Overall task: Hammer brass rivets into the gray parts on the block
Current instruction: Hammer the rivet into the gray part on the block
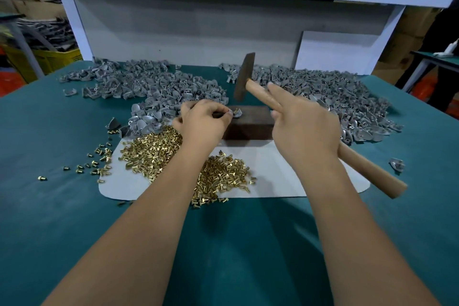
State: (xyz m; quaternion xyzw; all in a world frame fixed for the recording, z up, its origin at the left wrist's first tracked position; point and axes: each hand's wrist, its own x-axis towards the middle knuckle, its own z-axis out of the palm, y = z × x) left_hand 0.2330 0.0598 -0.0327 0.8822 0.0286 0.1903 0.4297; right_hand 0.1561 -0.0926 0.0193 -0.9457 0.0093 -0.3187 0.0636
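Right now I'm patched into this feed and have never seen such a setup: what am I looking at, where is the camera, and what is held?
There is no machine: these are a person's two bare hands, seen from a camera on their head looking down. The right hand grips a wooden-handled hammer, raised above a dark block. The left hand pinches a gray part on the block. On the green table lie brass rivets on a white sheet, with heaps of gray parts behind.
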